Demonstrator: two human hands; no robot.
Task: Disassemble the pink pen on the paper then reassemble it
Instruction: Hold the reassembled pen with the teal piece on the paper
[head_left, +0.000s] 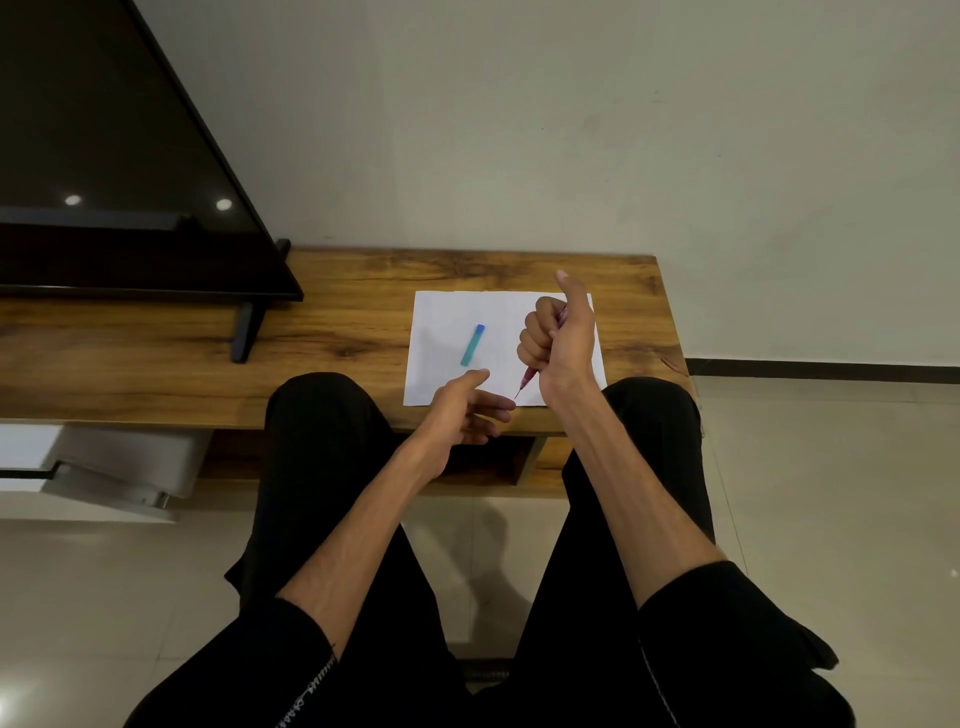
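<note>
Teal cap on paper, beside fist-gripped pink pen.

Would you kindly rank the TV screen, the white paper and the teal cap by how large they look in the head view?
1. TV screen, though it is cut off by the frame.
2. White paper.
3. Teal cap, lying on the paper.

A home living room; a flat television stands on a low wooden media console; pale tiled floor below.
</note>
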